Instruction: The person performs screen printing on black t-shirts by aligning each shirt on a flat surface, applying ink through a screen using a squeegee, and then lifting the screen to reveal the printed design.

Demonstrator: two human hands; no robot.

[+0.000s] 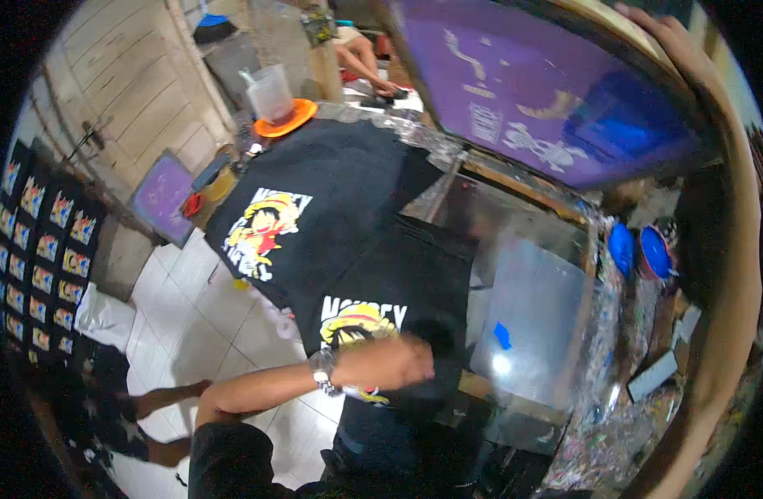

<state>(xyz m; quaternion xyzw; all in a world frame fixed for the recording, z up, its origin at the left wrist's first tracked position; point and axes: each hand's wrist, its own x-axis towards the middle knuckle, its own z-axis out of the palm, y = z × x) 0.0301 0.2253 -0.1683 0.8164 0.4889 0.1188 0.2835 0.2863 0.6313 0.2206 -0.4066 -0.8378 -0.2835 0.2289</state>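
Over the worktable, the two hands are well apart, each at a different thing. The left hand (386, 363), with a silver wristwatch (323, 372) at its wrist, is above the lower part of the print on the near black cloth (436, 266); it is blurred, and I cannot tell whether its fingers are closed on the fabric. The right hand (673, 41) grips the upper edge of the screen frame (515, 91), which stands tilted up at the far right of the table. Its mesh is deep purple, with pale cut-out shapes, among them a skull-like figure, and a dark blue patch toward its right side. The near cloth lies flat and matte black, printed with white lettering above a cartoon figure in a yellow hat with a red band, partly hidden by the hand. The far black cloth (340, 183) lies against it on the left and bears the same design in fuller view: black hair, open mouth, red top, yellow and white lower down. Just right of the near cloth is a greyish translucent sheet (531, 308) with a small blue piece (503, 335) on it.
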